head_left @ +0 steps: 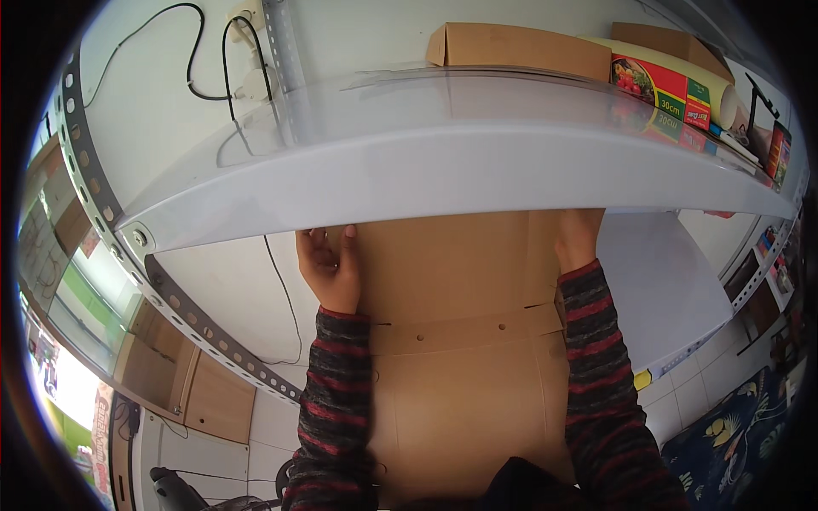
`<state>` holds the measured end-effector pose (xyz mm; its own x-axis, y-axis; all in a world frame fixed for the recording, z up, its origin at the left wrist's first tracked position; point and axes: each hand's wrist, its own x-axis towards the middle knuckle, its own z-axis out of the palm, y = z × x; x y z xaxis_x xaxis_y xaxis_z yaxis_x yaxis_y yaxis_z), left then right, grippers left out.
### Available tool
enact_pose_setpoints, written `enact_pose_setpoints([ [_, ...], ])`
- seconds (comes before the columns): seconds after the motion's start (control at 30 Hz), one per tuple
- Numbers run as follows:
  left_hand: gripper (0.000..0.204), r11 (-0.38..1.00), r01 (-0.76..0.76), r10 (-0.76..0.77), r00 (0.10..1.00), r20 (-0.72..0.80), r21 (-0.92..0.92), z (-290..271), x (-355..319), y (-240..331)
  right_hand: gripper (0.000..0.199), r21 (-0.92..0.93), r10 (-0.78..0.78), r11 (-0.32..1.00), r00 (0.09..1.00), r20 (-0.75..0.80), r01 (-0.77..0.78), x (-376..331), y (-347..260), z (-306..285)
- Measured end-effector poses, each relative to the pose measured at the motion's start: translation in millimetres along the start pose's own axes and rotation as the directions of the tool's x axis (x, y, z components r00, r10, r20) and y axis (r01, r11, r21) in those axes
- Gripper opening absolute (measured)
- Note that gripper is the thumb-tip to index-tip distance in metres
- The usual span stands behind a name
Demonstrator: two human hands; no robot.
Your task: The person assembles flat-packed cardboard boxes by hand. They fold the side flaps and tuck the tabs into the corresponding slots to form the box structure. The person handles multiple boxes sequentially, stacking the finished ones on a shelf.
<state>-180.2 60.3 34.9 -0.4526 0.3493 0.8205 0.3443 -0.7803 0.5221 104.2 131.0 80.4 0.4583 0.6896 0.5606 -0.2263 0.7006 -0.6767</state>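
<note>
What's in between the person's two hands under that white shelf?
A large brown cardboard box. In the head view the left hand presses its left side and the right hand its right side, below the white shelf.

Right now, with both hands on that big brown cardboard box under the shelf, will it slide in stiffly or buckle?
The cardboard box looks fairly stiff: its panels lie flat between the left hand and the right hand. It probably slides easily. Its loose flap seam might flex or snag under the white shelf.
</note>
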Motion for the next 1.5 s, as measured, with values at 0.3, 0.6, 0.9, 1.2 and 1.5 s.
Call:
enact_pose_setpoints([
  [0.3, 0.046, 1.000, 0.020, -0.020, 1.000, -0.003, -0.017, 1.4, -1.6, -0.1, 0.019, -0.039, -0.041, 0.998, 0.999, -0.017, 0.040, 2.9, 5.6, -2.4],
  [0.6, 0.045, 1.000, -0.004, 0.004, 1.000, -0.016, -0.011, 3.1, -2.7, -1.1, 0.045, 0.083, 0.147, 0.985, 0.989, 0.021, -0.148, 10.4, 8.9, -9.8],
  [0.9, 0.045, 1.000, 0.005, -0.006, 1.000, -0.021, -0.008, 0.5, -2.5, -1.9, 0.045, 0.102, 0.129, 0.985, 0.985, 0.114, -0.140, 13.3, 12.1, -16.3],
  [1.2, 0.044, 0.999, -0.016, 0.016, 0.999, -0.031, -0.028, 2.9, -3.1, 0.0, 0.037, 0.069, -0.035, 0.997, 0.993, 0.111, 0.028, 23.3, 11.2, -18.4],
  [1.5, 0.043, 0.998, -0.052, 0.052, 0.998, -0.038, -0.017, 6.2, -4.9, 5.1, 0.022, -0.109, 0.200, 0.976, 0.971, 0.130, -0.187, 38.6, 18.1, -38.0],
])
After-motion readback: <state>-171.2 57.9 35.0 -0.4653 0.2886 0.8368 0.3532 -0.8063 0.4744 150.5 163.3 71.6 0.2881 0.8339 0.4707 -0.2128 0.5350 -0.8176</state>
